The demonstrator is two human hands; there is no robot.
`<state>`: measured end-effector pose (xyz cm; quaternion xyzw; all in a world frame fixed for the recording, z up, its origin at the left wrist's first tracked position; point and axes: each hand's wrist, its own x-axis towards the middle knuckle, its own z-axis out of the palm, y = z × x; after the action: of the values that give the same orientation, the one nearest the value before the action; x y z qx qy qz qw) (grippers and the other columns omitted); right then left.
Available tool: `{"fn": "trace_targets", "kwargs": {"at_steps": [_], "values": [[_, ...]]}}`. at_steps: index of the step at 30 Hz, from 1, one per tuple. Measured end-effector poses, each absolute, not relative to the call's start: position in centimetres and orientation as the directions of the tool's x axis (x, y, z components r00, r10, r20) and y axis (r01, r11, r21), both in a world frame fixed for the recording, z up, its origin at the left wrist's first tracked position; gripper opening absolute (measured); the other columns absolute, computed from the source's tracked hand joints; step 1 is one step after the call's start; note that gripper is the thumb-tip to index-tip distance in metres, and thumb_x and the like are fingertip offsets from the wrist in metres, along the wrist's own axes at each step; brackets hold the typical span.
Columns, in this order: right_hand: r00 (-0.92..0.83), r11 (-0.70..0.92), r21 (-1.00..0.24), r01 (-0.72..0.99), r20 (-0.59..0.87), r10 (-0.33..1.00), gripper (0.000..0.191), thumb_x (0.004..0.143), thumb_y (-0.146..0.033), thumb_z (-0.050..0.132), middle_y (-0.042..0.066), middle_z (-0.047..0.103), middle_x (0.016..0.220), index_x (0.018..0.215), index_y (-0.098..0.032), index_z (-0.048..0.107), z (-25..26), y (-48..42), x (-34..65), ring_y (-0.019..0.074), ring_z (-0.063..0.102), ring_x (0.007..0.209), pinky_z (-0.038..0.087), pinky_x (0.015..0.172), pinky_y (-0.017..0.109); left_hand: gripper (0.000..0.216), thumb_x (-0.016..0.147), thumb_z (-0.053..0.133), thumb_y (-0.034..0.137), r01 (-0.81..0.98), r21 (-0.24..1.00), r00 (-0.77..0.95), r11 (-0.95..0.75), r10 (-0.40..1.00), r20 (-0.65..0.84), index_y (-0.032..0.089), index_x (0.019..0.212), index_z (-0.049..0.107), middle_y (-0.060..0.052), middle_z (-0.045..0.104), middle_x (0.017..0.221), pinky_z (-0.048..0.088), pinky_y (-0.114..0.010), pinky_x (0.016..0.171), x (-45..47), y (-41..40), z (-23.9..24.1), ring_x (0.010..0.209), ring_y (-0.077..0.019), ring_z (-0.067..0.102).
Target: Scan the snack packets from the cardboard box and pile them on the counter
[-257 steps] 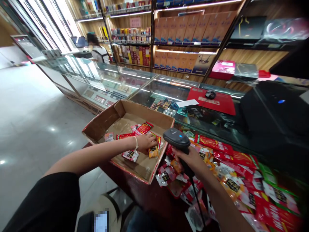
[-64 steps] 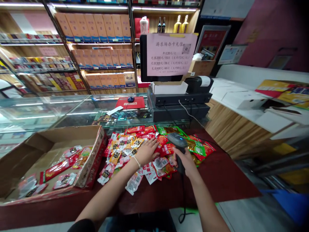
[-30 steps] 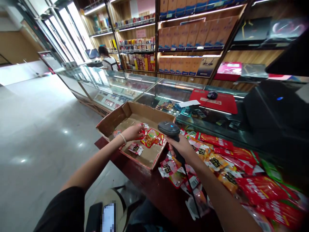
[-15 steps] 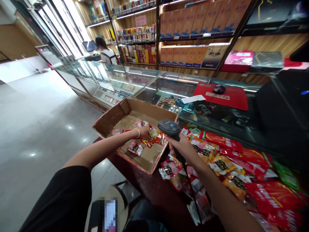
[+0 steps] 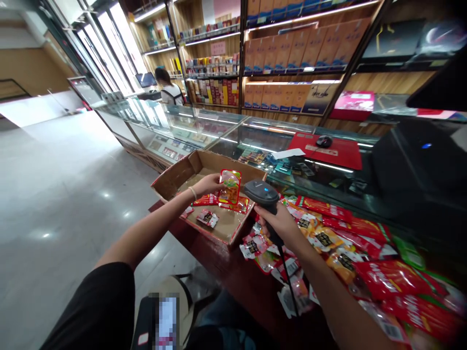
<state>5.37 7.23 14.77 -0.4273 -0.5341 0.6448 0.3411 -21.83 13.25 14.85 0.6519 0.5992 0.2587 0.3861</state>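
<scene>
My left hand (image 5: 208, 185) pinches a red-edged clear snack packet (image 5: 230, 187) by its left side, holding it upright above a shallow cardboard box (image 5: 175, 181). Below it in the box lie red packets (image 5: 239, 205) and a small white-and-red packet (image 5: 207, 218). My right hand (image 5: 279, 221) is wrapped around the handle of a black barcode scanner (image 5: 261, 192), whose head points left toward the held packet. A blue light shows on the scanner's top, and its cable hangs down over the pile.
Many snack packets (image 5: 343, 262) are heaped on the dark red table right of the box. Behind stands a glass display counter (image 5: 219, 129) with a red mat (image 5: 328, 151) and a mouse (image 5: 324, 141). A person (image 5: 170, 90) sits at the far end. A phone (image 5: 148, 323) lies on a stool below.
My left hand has lifted the snack packet out of the box and turned it upright beside the scanner. My right hand still grips the scanner. The view has shifted slightly.
</scene>
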Motion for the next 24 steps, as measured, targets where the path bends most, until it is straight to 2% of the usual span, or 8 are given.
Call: {"fn": "trace_targets", "kwargs": {"at_steps": [4,8,12,16,19,24], "values": [[-0.38,-0.186,-0.982,0.011,-0.176,0.908,0.04,0.072,-0.051,0.07,-0.009,0.051,0.045,0.091,-0.023,0.047,15.0,5.2,6.2,0.0116,0.048,0.03,0.038,0.028,0.02,0.049,0.069,0.073,0.04,0.283,0.955,0.055,0.092,0.992,-0.112,0.013,0.108,0.061,-0.008,0.069,0.094,0.05,-0.026,0.061,-20.4,10.2,16.3,0.071,-0.0154,0.063],[-0.358,-0.143,-0.989,0.043,-0.149,0.922,0.054,0.074,-0.047,0.069,-0.01,0.053,0.046,0.114,-0.026,0.04,15.2,3.2,7.3,0.0137,0.05,0.031,0.039,0.029,0.021,0.052,0.065,0.078,0.041,0.101,0.99,-0.009,0.097,0.995,-0.097,0.014,0.106,0.06,-0.008,0.068,0.097,0.051,-0.025,0.063,-18.7,8.1,17.6,0.073,-0.0146,0.064],[-0.344,-0.134,-0.987,0.086,-0.155,0.926,0.054,0.074,-0.047,0.069,-0.01,0.054,0.045,0.115,-0.026,0.041,15.2,1.4,8.2,0.0139,0.05,0.031,0.039,0.029,0.022,0.051,0.065,0.078,0.04,0.062,0.995,-0.017,0.073,0.997,-0.072,0.014,0.106,0.061,-0.008,0.068,0.099,0.052,-0.026,0.065,-17.8,7.3,18.2,0.077,-0.0158,0.065],[-0.383,-0.141,-0.983,0.118,-0.176,0.907,0.035,0.073,-0.046,0.069,-0.009,0.051,0.045,0.088,-0.023,0.048,15.5,0.1,8.7,0.011,0.047,0.03,0.038,0.029,0.021,0.051,0.064,0.079,0.039,0.078,0.995,-0.042,0.057,0.998,-0.054,0.015,0.106,0.062,-0.009,0.069,0.097,0.054,-0.031,0.069,-17.3,7.1,18.4,0.08,-0.019,0.066],[-0.395,-0.114,-0.983,0.144,-0.163,0.904,0.032,0.074,-0.046,0.067,-0.008,0.05,0.045,0.074,-0.022,0.047,15.7,-0.6,9.1,0.0096,0.047,0.03,0.038,0.03,0.02,0.053,0.063,0.08,0.038,0.085,0.995,-0.073,0.053,0.996,-0.047,0.015,0.108,0.062,-0.01,0.07,0.097,0.055,-0.035,0.072,-16.7,6.8,18.8,0.084,-0.0227,0.066],[-0.357,-0.113,-0.988,0.102,-0.142,0.923,0.035,0.074,-0.046,0.068,-0.01,0.051,0.046,0.092,-0.022,0.049,15.2,-1.1,10.5,0.0108,0.049,0.03,0.037,0.029,0.02,0.053,0.062,0.08,0.042,0.103,0.994,-0.023,0.034,0.999,-0.032,0.014,0.103,0.062,-0.009,0.069,0.095,0.053,-0.031,0.068,-15.1,6.0,19.9,0.078,-0.0194,0.066]]}}
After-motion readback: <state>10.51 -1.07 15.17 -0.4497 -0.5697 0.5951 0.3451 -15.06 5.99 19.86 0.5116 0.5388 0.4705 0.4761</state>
